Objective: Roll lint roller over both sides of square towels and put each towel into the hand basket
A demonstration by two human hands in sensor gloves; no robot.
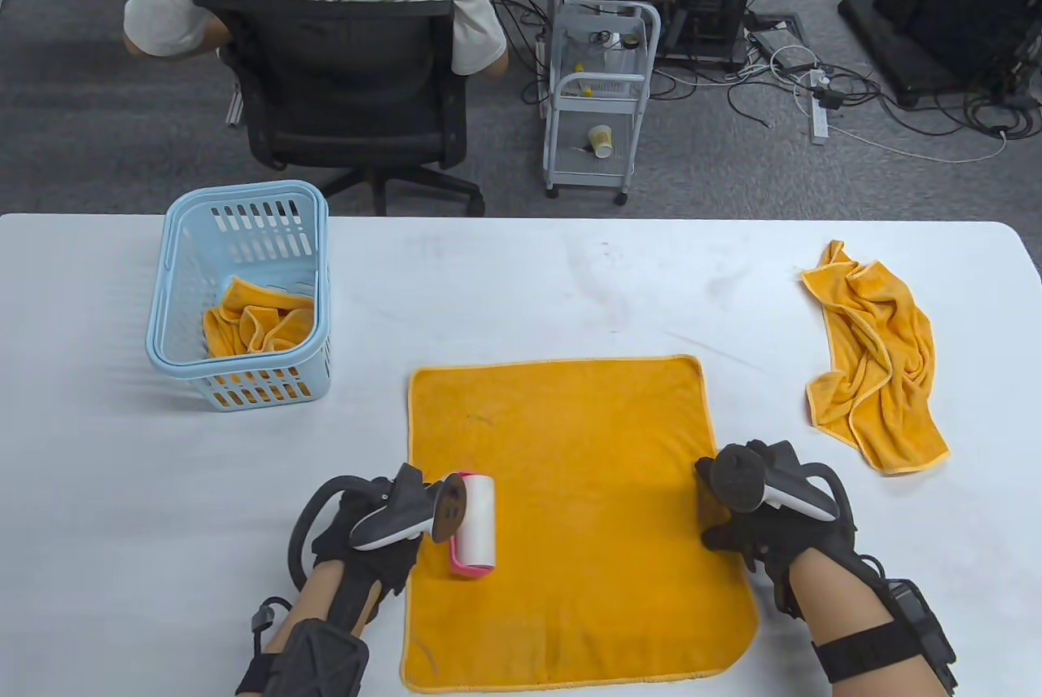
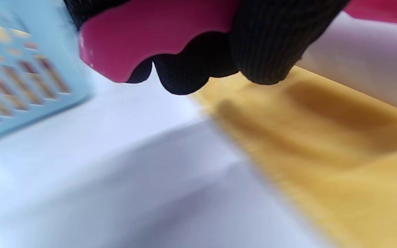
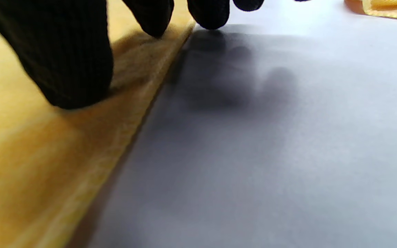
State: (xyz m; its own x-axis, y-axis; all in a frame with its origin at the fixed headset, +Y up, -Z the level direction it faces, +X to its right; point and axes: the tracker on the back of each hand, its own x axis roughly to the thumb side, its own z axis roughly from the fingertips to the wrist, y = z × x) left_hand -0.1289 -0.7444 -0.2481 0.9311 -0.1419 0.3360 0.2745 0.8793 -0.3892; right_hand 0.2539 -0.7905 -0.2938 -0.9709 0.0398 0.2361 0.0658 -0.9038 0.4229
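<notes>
Fingers (image 2: 264,44) of the left hand (image 1: 366,538) curl round the lint roller's (image 1: 474,522) pink handle, plain only from the left wrist; its white roll lies on the flat towel's (image 1: 586,518) near-left part. The right hand (image 1: 745,530) presses relaxed fingertips (image 3: 67,69) on the towel's right edge. The basket (image 1: 244,241), far left, holds another towel (image 1: 256,322); a crumpled towel (image 1: 879,355) lies far right.

A flat orange towel (image 1: 570,518) lies under both hands' fingers (image 3: 71,69). The white, pink-framed lint roller (image 1: 474,524), gripped by left fingers, rests on it. A crumpled towel (image 1: 879,359) lies beyond the right fingers; another (image 1: 256,322) fills the blue basket (image 1: 175,298).

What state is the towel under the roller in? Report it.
Spread flat: the towel lies open on the table, all edges visible, lint roller resting on it.
</notes>
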